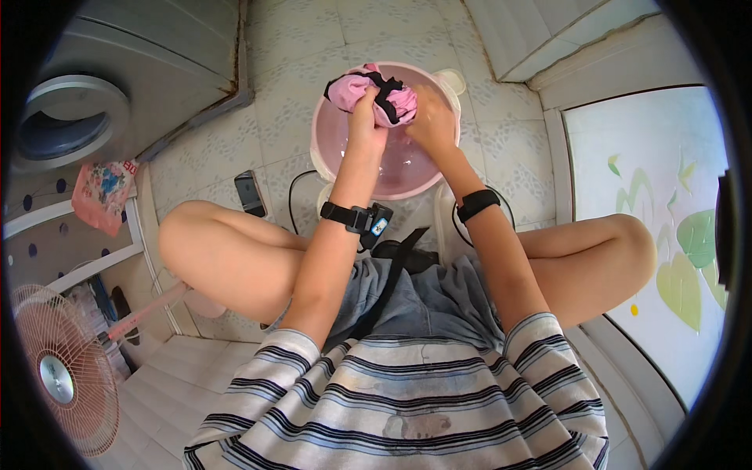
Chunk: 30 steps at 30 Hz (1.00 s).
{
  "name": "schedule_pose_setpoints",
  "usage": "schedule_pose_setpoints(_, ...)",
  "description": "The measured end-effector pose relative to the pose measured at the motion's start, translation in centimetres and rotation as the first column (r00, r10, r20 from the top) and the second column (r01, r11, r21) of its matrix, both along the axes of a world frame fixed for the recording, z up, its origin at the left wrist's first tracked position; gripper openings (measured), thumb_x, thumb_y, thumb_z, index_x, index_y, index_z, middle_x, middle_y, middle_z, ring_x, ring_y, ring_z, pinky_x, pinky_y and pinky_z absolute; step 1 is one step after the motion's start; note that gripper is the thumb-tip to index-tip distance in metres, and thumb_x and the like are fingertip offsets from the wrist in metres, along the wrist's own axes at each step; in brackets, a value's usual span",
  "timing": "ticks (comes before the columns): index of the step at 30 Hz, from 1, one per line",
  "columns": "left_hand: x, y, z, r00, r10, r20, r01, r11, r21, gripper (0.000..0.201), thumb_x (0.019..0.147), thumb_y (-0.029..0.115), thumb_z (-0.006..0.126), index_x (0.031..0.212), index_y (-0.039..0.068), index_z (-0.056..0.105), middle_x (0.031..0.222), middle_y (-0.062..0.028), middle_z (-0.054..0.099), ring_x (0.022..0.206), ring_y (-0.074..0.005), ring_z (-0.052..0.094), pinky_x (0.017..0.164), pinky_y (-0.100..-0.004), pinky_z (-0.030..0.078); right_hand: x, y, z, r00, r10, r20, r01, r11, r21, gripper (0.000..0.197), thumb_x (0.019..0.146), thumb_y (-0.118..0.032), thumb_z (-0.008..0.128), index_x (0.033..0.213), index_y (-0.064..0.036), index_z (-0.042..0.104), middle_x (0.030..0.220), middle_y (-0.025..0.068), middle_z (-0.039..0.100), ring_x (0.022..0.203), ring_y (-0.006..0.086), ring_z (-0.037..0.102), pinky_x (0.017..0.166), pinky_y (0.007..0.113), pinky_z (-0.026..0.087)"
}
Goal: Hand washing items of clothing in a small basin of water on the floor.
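Note:
A bunched pink cloth with black trim (352,90) is held up over a pink plastic basin (320,133). My left hand (366,117) is closed round the cloth's middle, its thumb lying on top. Close against the cloth's right end, my right hand (429,117) has its fingers curled and closed on the fabric; the fingertips are partly hidden. Shallow water (403,160) glints at the basin's bottom. What kind of garment the cloth is, I cannot make out.
A phone (251,193) lies on the tiled floor left of the basin. A front-loading washing machine (74,121) stands at the far left, with a pink fan (59,376) nearer. To the right is a leaf-patterned door panel (642,188). Black cables (291,196) run near my knees.

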<state>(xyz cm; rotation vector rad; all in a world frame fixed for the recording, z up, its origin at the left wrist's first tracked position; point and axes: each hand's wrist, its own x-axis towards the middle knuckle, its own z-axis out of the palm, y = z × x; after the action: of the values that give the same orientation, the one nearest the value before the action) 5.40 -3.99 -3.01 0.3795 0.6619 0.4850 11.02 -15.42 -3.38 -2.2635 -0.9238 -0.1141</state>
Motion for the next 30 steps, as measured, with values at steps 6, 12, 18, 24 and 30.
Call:
schedule_pose_setpoints(6, -1.0, 0.5, 0.6, 0.998, -0.047, -0.052, 0.063, 0.935, 0.348, 0.038, 0.071, -0.008, 0.061, 0.107, 0.003, 0.052, 0.101, -0.0082, 0.057, 0.094, -0.0193, 0.058, 0.081, -0.0316, 0.049, 0.3, 1.0, 1.9, 0.947, 0.104, -0.303, -0.143, 0.983, -0.112, 0.040, 0.055, -0.025, 0.068, 0.089, -0.0065, 0.058, 0.088, 0.0150, 0.062, 0.084, 0.0349, 0.059, 0.070, 0.043, 0.048)
schedule_pose_setpoints(12, -1.7, 1.2, 1.1, 0.971, -0.236, -0.028, 0.220, 0.850, 0.479, 0.039, 0.070, -0.006, 0.065, 0.106, 0.001, 0.054, 0.102, -0.0082, 0.058, 0.092, -0.0180, 0.058, 0.078, -0.0305, 0.050, 2.4, 0.8, 0.6, 0.867, 0.293, -0.403, -0.374, 0.917, -0.138, 0.036, 0.052, -0.027, 0.070, 0.080, -0.0058, 0.061, 0.077, 0.0149, 0.063, 0.074, 0.0339, 0.060, 0.066, 0.041, 0.048)
schedule_pose_setpoints(18, -2.1, 2.7, -0.2, 0.927, -0.374, -0.026, 0.339, 0.809, 0.480, 0.039, 0.065, -0.001, 0.068, 0.103, 0.002, 0.057, 0.097, -0.0062, 0.060, 0.089, -0.0165, 0.059, 0.074, -0.0299, 0.050, 3.1, 0.6, 1.6, 0.724, 0.406, -0.557, -0.557, 0.821, -0.125, 0.043, 0.052, -0.028, 0.072, 0.088, -0.0059, 0.063, 0.073, 0.0131, 0.063, 0.066, 0.0272, 0.060, 0.066, 0.034, 0.049)
schedule_pose_setpoints(24, -1.7, 2.6, -0.9, 0.888, -0.456, 0.066, 0.402, 0.837, 0.372, 0.033, 0.067, 0.004, 0.068, 0.098, 0.004, 0.058, 0.097, -0.0057, 0.060, 0.088, -0.0169, 0.059, 0.076, -0.0294, 0.049, 4.4, 0.5, 0.9, 0.607, 0.426, -0.671, -0.654, 0.748, -0.116, 0.040, 0.056, -0.020, 0.071, 0.092, -0.0034, 0.062, 0.078, 0.0103, 0.064, 0.073, 0.0208, 0.060, 0.069, 0.032, 0.048)
schedule_pose_setpoints(30, -1.4, 0.9, -0.2, 0.921, -0.335, 0.200, 0.288, 0.930, 0.228, 0.026, 0.070, 0.006, 0.062, 0.097, 0.007, 0.058, 0.095, -0.0060, 0.060, 0.088, -0.0177, 0.059, 0.081, -0.0317, 0.048, 4.6, -0.1, 2.0, 0.511, 0.419, -0.750, -0.679, 0.733, -0.053, 0.039, 0.057, -0.018, 0.070, 0.092, -0.0036, 0.062, 0.082, 0.0096, 0.063, 0.077, 0.0219, 0.060, 0.073, 0.032, 0.048)
